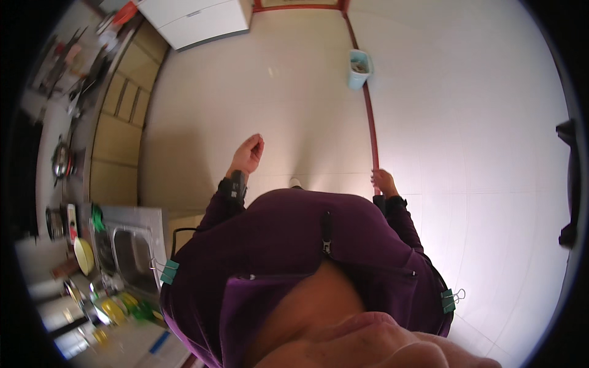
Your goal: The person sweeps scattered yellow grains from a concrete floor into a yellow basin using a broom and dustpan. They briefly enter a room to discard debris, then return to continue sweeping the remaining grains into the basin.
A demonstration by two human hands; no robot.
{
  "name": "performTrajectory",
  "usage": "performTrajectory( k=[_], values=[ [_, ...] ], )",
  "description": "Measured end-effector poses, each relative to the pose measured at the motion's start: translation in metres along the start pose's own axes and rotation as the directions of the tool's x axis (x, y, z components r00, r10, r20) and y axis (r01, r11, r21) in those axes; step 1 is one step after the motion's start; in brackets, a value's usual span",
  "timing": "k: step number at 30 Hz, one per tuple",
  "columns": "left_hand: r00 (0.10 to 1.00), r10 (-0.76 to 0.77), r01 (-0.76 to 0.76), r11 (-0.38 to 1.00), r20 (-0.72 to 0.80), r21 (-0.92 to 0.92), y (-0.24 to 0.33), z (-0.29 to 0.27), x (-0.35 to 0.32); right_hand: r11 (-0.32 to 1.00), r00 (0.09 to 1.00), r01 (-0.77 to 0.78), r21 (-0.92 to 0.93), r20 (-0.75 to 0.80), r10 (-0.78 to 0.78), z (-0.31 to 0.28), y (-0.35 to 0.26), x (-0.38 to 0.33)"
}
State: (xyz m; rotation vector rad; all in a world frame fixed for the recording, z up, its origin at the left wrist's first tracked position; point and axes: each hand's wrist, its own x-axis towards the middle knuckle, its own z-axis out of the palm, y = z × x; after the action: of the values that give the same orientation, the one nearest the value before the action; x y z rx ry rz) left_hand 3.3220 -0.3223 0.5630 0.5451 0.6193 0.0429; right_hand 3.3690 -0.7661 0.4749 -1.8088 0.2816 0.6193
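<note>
In front of my body on the left, my left hand (247, 154) is raised over the floor with its fingers curled in toward the thumb. Whatever is between those fingers, if anything, is hidden. A black strap device (234, 186) sits on that wrist. My right hand (384, 181) hangs at my right side, its fingers loosely bent and a little apart, with nothing seen in them. Neither hand touches any furniture. The sink (132, 251) lies to the left, nearest to my left arm.
A counter with yellowish cabinets (115, 144) runs along the left, bearing a shiny pot (61, 161) and a yellow bowl (84, 256). White drawers (205, 27) stand ahead. A light-blue bin (358, 78) is on the pale floor (294, 92), beside a dark red strip (371, 122).
</note>
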Motion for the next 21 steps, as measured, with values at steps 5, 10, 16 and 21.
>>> performTrajectory(
  k=[5, 10, 16, 21],
  values=[
    [0.951, -0.176, 0.114, 0.964, 0.254, 0.242, 0.024, 0.109, 0.146, 0.736, 0.976, 0.034, -0.676, -0.137, -0.171, -0.065, 0.122, -0.012],
    [0.895, -0.3, 0.187, 0.924, 0.331, 0.333, 0.005, 0.216, 0.279, 0.485, 0.951, -0.201, -0.851, -0.05, 0.307, -0.058, 0.213, -0.045],
    [0.869, -0.371, 0.218, 0.881, 0.329, 0.419, -0.033, 0.31, 0.401, 0.704, 0.914, -0.396, -0.59, -0.175, 0.367, -0.077, 0.16, 0.056],
    [0.84, -0.468, 0.313, 0.831, 0.274, 0.461, -0.064, 0.354, 0.486, 0.92, 0.936, -0.22, -0.326, -0.338, 0.104, -0.103, 0.028, 0.178]
  ],
)
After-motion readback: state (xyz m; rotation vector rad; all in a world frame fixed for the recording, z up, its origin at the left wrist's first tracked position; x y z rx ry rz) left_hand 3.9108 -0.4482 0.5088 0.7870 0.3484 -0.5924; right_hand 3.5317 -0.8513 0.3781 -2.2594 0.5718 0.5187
